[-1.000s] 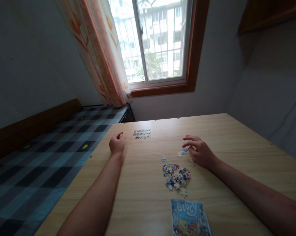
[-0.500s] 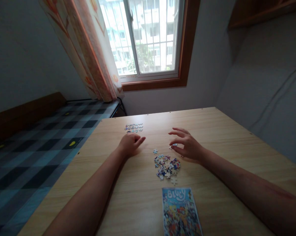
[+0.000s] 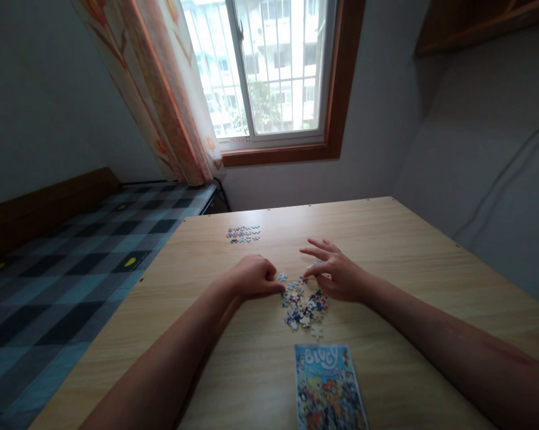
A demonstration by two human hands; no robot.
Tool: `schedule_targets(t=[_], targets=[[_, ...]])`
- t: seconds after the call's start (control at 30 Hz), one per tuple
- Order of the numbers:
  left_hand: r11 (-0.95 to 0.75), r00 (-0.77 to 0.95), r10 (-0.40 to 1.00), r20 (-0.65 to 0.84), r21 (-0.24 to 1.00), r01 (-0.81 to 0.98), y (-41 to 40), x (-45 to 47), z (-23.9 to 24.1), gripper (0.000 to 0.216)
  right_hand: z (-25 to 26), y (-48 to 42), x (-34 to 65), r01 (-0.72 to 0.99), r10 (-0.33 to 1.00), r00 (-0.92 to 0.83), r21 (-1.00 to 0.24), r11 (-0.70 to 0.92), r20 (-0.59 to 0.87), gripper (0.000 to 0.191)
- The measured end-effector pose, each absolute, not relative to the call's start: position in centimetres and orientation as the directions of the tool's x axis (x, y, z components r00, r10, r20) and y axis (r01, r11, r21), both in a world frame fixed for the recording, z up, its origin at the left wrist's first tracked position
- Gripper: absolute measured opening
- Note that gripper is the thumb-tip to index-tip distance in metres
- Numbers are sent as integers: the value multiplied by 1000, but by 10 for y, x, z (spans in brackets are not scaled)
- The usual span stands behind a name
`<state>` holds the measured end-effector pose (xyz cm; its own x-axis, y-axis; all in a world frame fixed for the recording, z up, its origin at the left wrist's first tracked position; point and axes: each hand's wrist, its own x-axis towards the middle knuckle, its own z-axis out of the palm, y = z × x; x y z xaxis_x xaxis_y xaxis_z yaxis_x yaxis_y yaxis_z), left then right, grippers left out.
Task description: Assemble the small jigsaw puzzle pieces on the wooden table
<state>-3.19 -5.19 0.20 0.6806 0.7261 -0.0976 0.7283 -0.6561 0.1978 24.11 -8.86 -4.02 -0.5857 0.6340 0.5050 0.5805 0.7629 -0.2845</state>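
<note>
A loose pile of jigsaw puzzle pieces (image 3: 303, 307) lies mid-table. My left hand (image 3: 256, 278) is at the pile's left edge, its fingers curled in and the thumb pointing at the pieces; whatever may be inside is hidden. From the right, my right hand (image 3: 334, 272) reaches over the pile's far edge. Its thumb and index finger pinch a small puzzle piece (image 3: 303, 279), while the other fingers stretch out. A single pale-blue piece (image 3: 282, 277) sits just beyond the left thumb. Another piece (image 3: 314, 263) shows partly behind the right fingers.
Several puzzle pieces (image 3: 243, 234) stand in rows at the table's far left. A Bluey picture box or card (image 3: 330, 388) lies near the front of the wooden table (image 3: 233, 382). Left of it is a bed with a checked cover (image 3: 103, 263); a window (image 3: 282, 71) is behind.
My left hand has moved right and nearer, from beside the rowed pieces to the pile. My right hand has shifted slightly left and down to the pile's far edge.
</note>
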Motion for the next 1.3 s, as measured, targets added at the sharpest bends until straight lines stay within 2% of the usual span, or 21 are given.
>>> schedule_targets(t=[0.4, 0.73, 0.87, 0.93, 1.03, 1.17, 1.3], targets=[[-589, 639, 758, -134, 283, 757, -42, -38, -2, 46, -48, -76, 249, 616, 595, -466, -242, 749, 655, 29], [-553, 616, 762, -198, 295, 779, -41, -36, 0, 46, -50, -75, 251, 609, 596, -460, -254, 751, 658, 29], [-549, 614, 763, -202, 299, 780, -41, -36, 1, 46, -33, -79, 249, 556, 595, -473, -303, 774, 650, 24], [-556, 623, 756, -201, 305, 773, -41, -36, 1, 47, -18, -83, 248, 471, 594, -560, -369, 802, 578, 21], [-568, 641, 742, -196, 323, 757, -40, -37, 1, 52, 5, -92, 246, 387, 566, -728, -450, 805, 386, 15], [-586, 654, 735, -180, 316, 746, -40, -37, 0, 54, 23, -106, 242, 425, 535, -834, -465, 777, 132, 11], [-581, 644, 746, -169, 305, 754, -40, -36, 0, 53, 32, -121, 234, 495, 557, -830, -435, 752, 17, 16]])
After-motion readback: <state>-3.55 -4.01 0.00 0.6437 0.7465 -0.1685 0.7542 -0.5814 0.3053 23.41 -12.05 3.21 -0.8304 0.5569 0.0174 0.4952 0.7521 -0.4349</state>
